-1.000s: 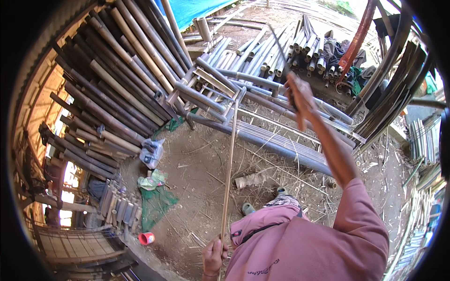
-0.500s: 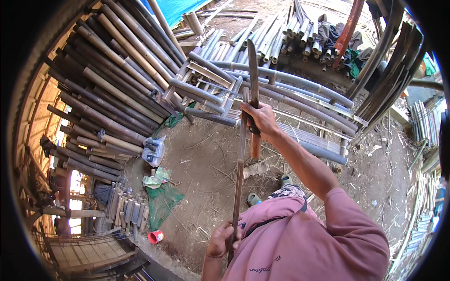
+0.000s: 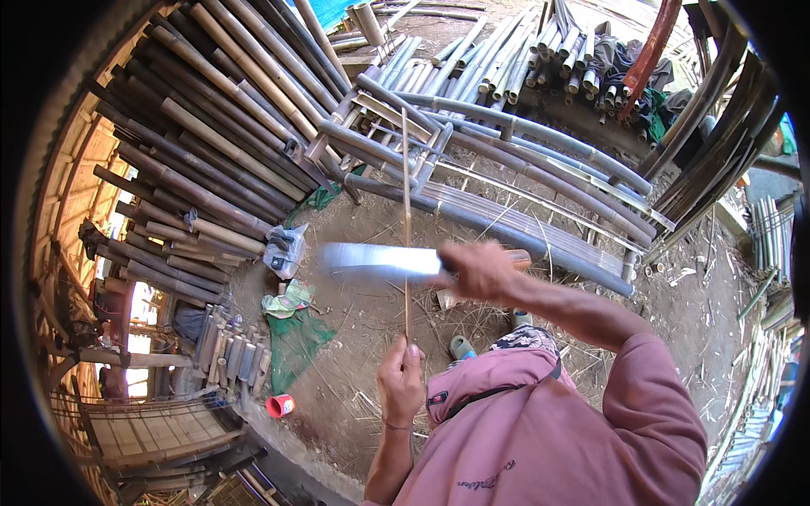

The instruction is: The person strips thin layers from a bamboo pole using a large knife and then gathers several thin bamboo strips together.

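Observation:
My left hand grips the lower end of a thin bamboo strip that stands nearly upright in front of me. My right hand holds the handle of a long flat blade. The blade lies level, pointing left, blurred, and crosses the strip at about its middle. Pink sleeves cover both my arms.
Dark bamboo poles lean stacked at left and rear. Grey poles and split slats lie on the dirt ahead. A green net, a red cup and a grey bag sit at lower left. Bent poles stand at right.
My right hand swung the blade from raised and upright down to level across the strip. My left hand moved up along the strip, which stayed nearly upright.

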The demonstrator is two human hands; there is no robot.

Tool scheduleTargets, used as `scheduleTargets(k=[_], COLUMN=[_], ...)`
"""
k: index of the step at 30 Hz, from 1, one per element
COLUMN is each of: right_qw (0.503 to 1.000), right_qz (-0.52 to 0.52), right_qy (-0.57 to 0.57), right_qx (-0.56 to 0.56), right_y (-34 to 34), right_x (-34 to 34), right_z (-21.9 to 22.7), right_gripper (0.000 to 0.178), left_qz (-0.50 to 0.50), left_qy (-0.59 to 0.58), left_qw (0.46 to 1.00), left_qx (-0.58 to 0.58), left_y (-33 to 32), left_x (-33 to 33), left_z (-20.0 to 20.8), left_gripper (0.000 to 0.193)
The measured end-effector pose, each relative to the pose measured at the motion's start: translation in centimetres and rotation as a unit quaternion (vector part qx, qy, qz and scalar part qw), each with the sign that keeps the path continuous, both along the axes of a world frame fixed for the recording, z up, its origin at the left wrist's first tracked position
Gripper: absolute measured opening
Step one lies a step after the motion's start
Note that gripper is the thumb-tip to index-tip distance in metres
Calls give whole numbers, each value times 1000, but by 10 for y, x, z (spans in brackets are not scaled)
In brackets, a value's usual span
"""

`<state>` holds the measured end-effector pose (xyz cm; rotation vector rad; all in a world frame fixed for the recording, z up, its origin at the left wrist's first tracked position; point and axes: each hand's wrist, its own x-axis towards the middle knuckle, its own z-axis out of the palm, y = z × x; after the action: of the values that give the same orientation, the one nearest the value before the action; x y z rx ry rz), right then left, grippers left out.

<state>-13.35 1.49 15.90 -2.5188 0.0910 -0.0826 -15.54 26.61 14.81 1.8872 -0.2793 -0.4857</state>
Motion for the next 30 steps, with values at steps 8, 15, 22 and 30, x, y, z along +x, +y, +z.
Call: scheduleTargets(k=[8,15,22,30], right_qw=[994,993,992,982], right_qz=[44,50,77,27], right_qy=[-100,-101,-87,-167], right_qx=[-30,-25,-53,-85], right_y=[-12,-4,-13,-23], right_x=[-15,-26,-27,-18], right_z=[2,0,8,-1], right_gripper=[48,53,52,55], left_qz=[-12,-17,-49,-64], left_qy=[-52,-40,-51,-92], left_qw=[999,999,997,992], left_qx=[8,10,16,55], left_y=[-5,-7,-2,8], left_x=[-17,-23,-30,-33], left_z=[15,21,15,10], left_gripper=[25,25,25,26])
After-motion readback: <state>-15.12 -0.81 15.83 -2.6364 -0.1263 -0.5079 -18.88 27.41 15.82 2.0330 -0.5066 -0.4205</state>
